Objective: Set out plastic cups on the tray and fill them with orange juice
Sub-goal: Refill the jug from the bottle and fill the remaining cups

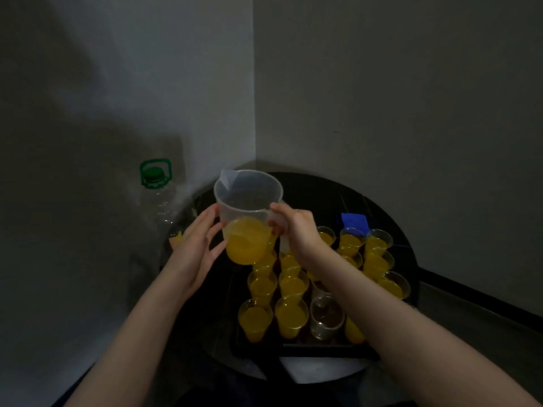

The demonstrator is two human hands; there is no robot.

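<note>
Clear plastic cups (289, 314), mostly filled, below hands; right hand (293, 230) grips translucent juice jug (248, 212), left hand (195, 245) open steadying; next, fill the empty cup (326, 318)

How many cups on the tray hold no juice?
2: one empty cup in the nearest row, another just behind it, partly hidden by the right arm. More may be hidden.

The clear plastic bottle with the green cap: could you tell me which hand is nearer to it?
Left. The left hand is just right of the bottle; the right hand holds the jug's far side.
</note>
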